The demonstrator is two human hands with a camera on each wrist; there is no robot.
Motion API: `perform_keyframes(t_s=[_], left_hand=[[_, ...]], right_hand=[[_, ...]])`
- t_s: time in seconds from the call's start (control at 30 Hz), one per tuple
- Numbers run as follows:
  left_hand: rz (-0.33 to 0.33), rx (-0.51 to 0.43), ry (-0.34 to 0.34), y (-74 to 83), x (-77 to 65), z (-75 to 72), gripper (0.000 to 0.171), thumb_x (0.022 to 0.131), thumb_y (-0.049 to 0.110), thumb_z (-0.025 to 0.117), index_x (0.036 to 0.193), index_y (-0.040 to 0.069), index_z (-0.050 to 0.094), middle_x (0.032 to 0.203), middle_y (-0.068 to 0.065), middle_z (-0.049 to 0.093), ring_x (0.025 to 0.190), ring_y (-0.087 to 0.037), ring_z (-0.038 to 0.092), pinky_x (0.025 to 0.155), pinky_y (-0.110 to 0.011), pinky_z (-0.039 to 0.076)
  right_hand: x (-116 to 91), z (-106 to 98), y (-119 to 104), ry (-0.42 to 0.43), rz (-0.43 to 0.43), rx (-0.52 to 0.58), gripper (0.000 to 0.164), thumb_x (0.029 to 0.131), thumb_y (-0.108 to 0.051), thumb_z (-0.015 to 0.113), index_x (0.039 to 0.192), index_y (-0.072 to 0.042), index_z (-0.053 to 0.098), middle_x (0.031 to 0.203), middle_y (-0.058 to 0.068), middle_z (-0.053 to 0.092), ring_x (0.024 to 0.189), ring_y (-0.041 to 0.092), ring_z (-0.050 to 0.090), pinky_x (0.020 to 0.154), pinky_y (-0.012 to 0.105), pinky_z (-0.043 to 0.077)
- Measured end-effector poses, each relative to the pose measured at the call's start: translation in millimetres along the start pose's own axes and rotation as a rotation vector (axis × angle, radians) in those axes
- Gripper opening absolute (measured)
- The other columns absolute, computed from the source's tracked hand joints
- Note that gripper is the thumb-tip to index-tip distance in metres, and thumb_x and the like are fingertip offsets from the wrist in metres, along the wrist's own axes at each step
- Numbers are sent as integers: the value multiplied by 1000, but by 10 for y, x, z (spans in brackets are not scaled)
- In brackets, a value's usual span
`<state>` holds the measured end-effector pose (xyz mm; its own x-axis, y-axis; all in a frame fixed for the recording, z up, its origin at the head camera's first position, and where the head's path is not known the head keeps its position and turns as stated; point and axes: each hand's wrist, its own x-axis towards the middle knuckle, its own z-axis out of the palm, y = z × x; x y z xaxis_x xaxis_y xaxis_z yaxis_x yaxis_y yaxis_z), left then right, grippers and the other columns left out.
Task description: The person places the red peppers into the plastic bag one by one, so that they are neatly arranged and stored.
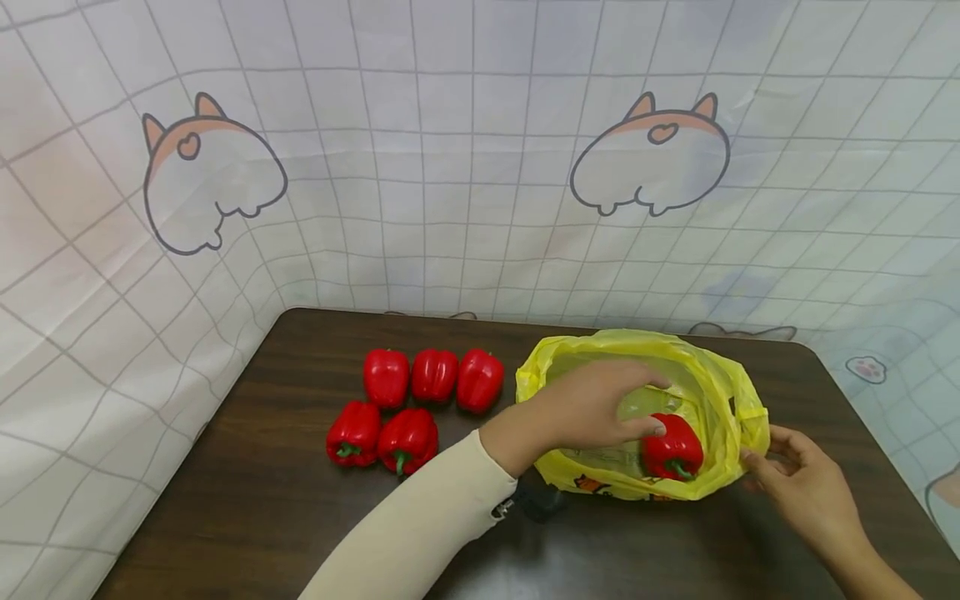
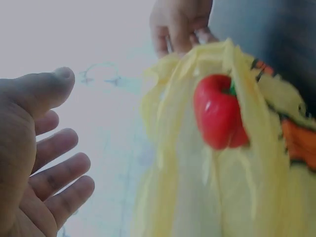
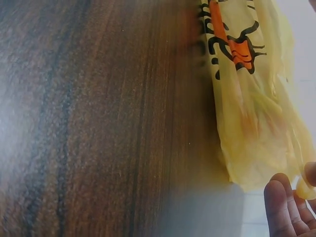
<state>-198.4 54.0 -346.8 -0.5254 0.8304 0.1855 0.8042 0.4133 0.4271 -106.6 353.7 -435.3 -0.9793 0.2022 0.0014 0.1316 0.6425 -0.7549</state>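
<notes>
A yellow plastic bag (image 1: 750, 408) stands on the table with its mouth held wide. One red bell pepper (image 1: 672, 448) with a green stem lies inside, near the bag's right side. My left hand (image 1: 585, 408) hovers over the opening, thumb and fingers spread; the left wrist view shows this hand (image 2: 29, 158) apart from the pepper (image 2: 219, 116) and holding nothing. At the right rim my right hand (image 1: 806, 483) pinches the plastic between thumb and fingers. In the right wrist view only fingertips (image 3: 279, 197) show, at the bag's edge.
Left of the bag are more red bell peppers: three in a back row (image 1: 434, 376) and two in front (image 1: 408, 440). Dark wood-grain table (image 1: 247, 500) lies beneath. A white grid-patterned cloth (image 1: 435, 167) hangs along the table's back and sides.
</notes>
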Motion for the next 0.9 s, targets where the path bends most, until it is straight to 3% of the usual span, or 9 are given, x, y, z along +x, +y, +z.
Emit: perform_keyframes(t_s=[0.2, 0.43, 0.8, 0.9], left_hand=[[-27, -56, 82, -160, -201, -161, 62, 97, 42, 71, 147, 12, 54, 143, 4, 58, 133, -7, 50, 110, -16, 33], [-70, -56, 155, -374, -434, -289, 64, 95, 38, 75, 149, 14, 51, 140, 3, 60, 131, -11, 52, 111, -23, 37], [-181, -82, 175, -615, -701, -409, 60, 95, 40, 74, 146, 17, 55, 140, 4, 59, 132, -15, 52, 111, -33, 41], [-173, -74, 180, -661, -754, -431, 60, 95, 38, 75, 146, 15, 54, 141, 1, 59, 120, -15, 57, 108, -34, 44]], right_hand=[[-22, -4, -5, 9, -2, -4, 61, 102, -31, 66, 142, 11, 44, 130, 36, 58, 74, 9, 72, 62, 32, 61], [-17, -9, -17, 8, 6, -48, 63, 103, -33, 65, 142, 11, 44, 128, 35, 60, 72, 12, 72, 60, 32, 59], [-8, 4, -5, 7, -1, -54, 61, 103, -31, 64, 142, 11, 44, 127, 35, 61, 71, 12, 71, 60, 32, 59], [-8, 14, -15, 10, -12, -40, 59, 103, -29, 64, 142, 11, 44, 127, 35, 60, 72, 10, 71, 60, 32, 60]])
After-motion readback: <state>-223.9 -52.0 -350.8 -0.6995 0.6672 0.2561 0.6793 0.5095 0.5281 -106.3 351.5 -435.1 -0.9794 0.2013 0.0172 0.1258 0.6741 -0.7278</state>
